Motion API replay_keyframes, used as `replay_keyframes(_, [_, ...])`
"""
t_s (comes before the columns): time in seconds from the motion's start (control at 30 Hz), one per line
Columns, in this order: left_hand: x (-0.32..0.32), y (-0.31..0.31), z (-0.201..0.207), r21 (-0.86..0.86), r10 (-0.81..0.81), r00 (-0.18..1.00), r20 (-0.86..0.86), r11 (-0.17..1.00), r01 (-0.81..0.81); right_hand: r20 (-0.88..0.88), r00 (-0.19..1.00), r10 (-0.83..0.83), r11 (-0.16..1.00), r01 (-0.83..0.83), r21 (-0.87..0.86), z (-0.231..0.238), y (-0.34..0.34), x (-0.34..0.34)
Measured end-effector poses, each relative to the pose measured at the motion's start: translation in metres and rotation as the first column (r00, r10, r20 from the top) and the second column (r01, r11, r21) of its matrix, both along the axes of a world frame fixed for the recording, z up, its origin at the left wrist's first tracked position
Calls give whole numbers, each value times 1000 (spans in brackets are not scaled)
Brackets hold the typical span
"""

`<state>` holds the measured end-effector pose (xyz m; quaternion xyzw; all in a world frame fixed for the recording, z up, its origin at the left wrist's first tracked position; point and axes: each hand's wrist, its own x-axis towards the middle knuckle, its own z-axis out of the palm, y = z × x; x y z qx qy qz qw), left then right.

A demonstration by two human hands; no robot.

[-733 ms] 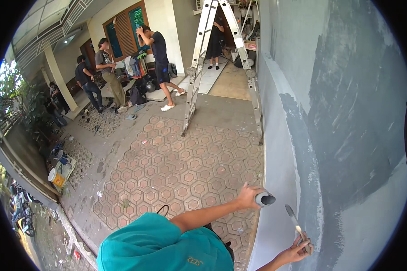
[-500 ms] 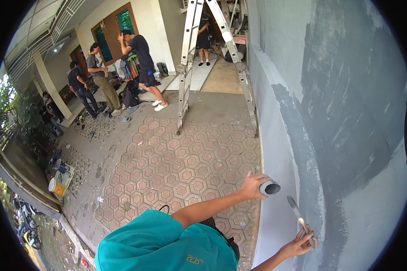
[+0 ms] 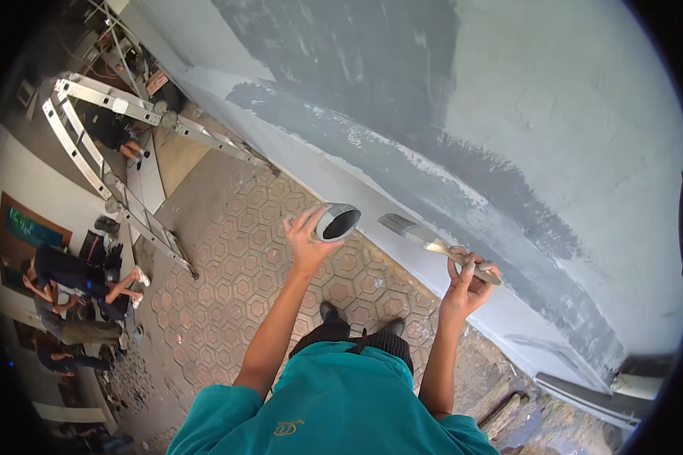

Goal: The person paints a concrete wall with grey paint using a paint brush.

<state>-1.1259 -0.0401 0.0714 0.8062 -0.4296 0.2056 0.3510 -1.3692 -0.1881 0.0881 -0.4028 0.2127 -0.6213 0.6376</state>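
In my left hand (image 3: 308, 236) is a small grey paint cup (image 3: 337, 223), its dark round mouth tilted toward me and my fingers wrapped around its side. My right hand (image 3: 468, 287) pinches the handle of a flat paintbrush (image 3: 410, 229), whose grey-coated bristles point left toward the cup. A short gap separates brush and cup. Both are held in front of the wall (image 3: 524, 91), which carries a broad darker grey patch and a long band of dark grey paint (image 3: 432, 189) above a paler lower strip. Bristles and wall overlap in view; I cannot tell whether they touch.
An aluminium stepladder (image 3: 148, 117) stands at the left beside the wall. Hexagonal paving (image 3: 235, 303) lies underfoot. Several people (image 3: 68, 288) are by the building at far left. A dark ledge (image 3: 584, 402) runs along the wall's foot at lower right.
My view has turned toward the wall, so the ladder and people now appear farther left and tilted. The brush has swung from steep to nearly level. Both hands keep their holds.
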Motion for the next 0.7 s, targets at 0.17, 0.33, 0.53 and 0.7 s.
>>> replay_keyframes(0.17, [-5, -3, 12, 39, -42, 998, 43, 998, 41, 84, 996, -41, 997, 36, 66, 11, 9, -11])
replay_keyframes(0.33, [-6, -7, 16, 34, -52, 995, 84, 998, 49, 76, 989, 130, 973, -113, -200, 17, 14, -5])
replay_keyframes(0.53, [-12, 1, 22, 61, -38, 993, 115, 998, 31, 16, 951, 309, 905, -288, -312, 29, 26, 18])
replay_keyframes(0.7, [-13, 14, 19, 72, 15, 996, 89, 997, -22, 14, 932, 361, 859, -327, -394, 38, 31, 20])
